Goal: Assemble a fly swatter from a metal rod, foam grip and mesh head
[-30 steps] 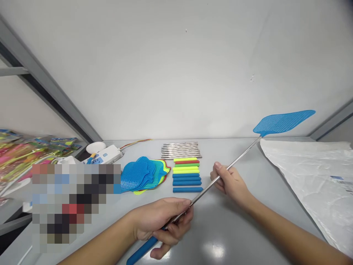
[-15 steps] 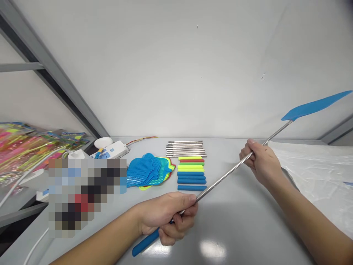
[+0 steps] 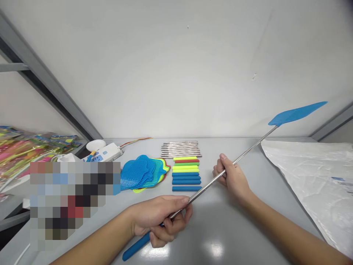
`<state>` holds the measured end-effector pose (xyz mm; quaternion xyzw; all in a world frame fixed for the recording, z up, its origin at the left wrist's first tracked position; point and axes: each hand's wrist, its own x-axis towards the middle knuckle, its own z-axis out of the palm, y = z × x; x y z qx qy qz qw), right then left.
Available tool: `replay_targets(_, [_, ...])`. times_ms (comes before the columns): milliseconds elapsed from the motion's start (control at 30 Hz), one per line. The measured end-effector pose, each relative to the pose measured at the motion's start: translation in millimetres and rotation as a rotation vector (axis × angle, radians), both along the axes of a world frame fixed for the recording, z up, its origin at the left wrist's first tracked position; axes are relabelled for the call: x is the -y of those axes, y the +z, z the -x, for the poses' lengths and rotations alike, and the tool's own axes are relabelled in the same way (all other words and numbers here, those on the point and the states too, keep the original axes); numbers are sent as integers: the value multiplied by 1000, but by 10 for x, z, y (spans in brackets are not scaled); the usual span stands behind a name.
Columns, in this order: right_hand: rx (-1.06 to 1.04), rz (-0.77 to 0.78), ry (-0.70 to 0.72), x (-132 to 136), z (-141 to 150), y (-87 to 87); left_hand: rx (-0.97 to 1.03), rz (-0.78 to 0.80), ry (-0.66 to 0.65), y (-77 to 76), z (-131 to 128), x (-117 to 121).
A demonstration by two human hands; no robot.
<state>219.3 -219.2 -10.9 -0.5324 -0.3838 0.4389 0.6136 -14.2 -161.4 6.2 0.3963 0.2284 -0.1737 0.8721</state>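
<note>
A fly swatter (image 3: 296, 115) with a blue head, a thin metal rod and a blue handle slants across the view, its head at the upper right. My left hand (image 3: 162, 219) is closed round the rod just above the handle, which sticks out at the lower left. Farther up, my right hand (image 3: 233, 178) grips the same rod between thumb and fingers. Behind my left hand lie a pile of blue, yellow and red swatter heads (image 3: 138, 173) and a row of coloured handles (image 3: 186, 177). Several metal rods (image 3: 181, 149) lie beyond them.
A white power strip (image 3: 107, 151) with cables stands at the back left, near a white oval object (image 3: 96, 145). Bagged colourful items (image 3: 33, 147) lie at the far left. A white plastic bag (image 3: 311, 173) covers the table's right side. A pixelated patch hides part of the left.
My right hand has slid down the rod toward my left hand. The swatter's head has moved left and slightly down in view. My left hand keeps its grip.
</note>
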Motion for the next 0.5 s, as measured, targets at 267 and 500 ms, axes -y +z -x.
replay_targets(267, [183,12,-71,-48,-263,97,57,27,20,-2,18,-30])
replay_targets(500, [103,-78,-205,-149,-646,218,36,1,24,10,43,-53])
